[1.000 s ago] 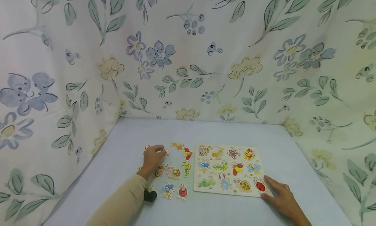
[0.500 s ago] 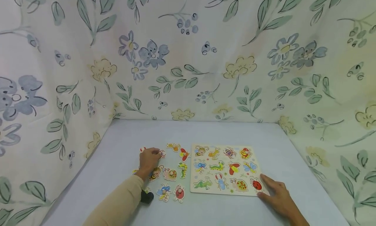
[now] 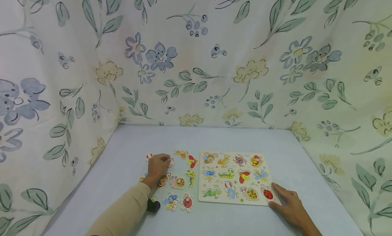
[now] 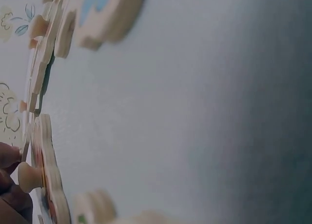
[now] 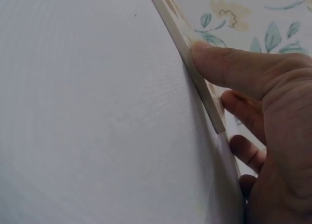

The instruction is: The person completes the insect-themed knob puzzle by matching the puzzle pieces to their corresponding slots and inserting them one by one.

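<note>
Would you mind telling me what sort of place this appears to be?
It is probably a curtained-off tabletop activity area, though the wider room is out of view: floral fabric hangs behind and on both sides of a pale table, which bears an insect puzzle board and loose pieces.

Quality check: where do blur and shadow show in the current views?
Head view: even light, fine detail soft; left wrist: pale wooden cutout piece at the bottom blurred, whitish tabletop darkening toward the right; right wrist: soft shadow along the pale flat wooden puzzle board.

Floral curtain behind white table
</note>
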Available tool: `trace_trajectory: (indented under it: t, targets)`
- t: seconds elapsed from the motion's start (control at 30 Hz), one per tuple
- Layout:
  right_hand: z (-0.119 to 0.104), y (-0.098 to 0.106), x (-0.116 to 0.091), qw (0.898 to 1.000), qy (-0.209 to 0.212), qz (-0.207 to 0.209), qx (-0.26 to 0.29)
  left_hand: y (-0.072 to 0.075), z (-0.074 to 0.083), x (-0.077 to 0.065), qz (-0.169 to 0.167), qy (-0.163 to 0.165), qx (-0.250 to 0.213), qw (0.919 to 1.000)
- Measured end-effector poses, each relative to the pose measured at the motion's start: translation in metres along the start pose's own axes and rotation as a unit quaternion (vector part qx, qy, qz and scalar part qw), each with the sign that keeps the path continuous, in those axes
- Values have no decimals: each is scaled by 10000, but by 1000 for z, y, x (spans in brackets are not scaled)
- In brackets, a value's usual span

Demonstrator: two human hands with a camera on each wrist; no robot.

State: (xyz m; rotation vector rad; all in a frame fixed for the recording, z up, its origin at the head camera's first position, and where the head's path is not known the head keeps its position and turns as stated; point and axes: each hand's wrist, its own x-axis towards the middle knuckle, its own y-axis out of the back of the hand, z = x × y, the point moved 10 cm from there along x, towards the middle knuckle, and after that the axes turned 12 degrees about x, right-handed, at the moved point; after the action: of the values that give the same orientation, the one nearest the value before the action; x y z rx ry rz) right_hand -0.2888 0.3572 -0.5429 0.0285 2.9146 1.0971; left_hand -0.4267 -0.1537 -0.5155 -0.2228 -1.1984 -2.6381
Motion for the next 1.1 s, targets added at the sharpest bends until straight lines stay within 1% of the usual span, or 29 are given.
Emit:
trace_trajectory:
  t: [0.1, 0.2, 0.3, 0.43, 0.63, 0.7, 0.83, 0.9, 0.97, 1.1]
  targets:
    - [1, 0, 0, 10000, -14, -12, 20, -1, 5, -2, -62, -210, 62, 9997]
    - [2, 1, 1, 10000, 4, 8, 24, -2, 9, -2, -102, -320, 38, 9994]
    - [2, 2, 1, 9999, 86, 45, 100, -3, 7, -2, -157, -281, 25, 9995]
    - [4, 1, 1, 9999, 77, 52, 115, -3, 3, -3, -206, -131, 66, 9997]
    - [6, -2, 1, 9998, -198, -71, 2, -4, 3, -2, -79, -274, 198, 9994]
    - [5, -2, 1, 9997, -216, -65, 3, -4, 2, -2, -26, -290, 180, 9994]
    - [3, -2, 0, 9999, -109, -18, 42, -2, 2, -2, 51, -250, 160, 9995]
    - [3, -2, -1, 10000, -58, 7, 58, 0, 8, -2, 73, -255, 63, 9996]
    - [3, -2, -1, 10000, -25, 7, 31, 2, 18, 0, 113, -363, -73, 9993]
    - [3, -2, -1, 10000, -37, 29, 33, 5, 52, 3, 169, -674, -483, 9964]
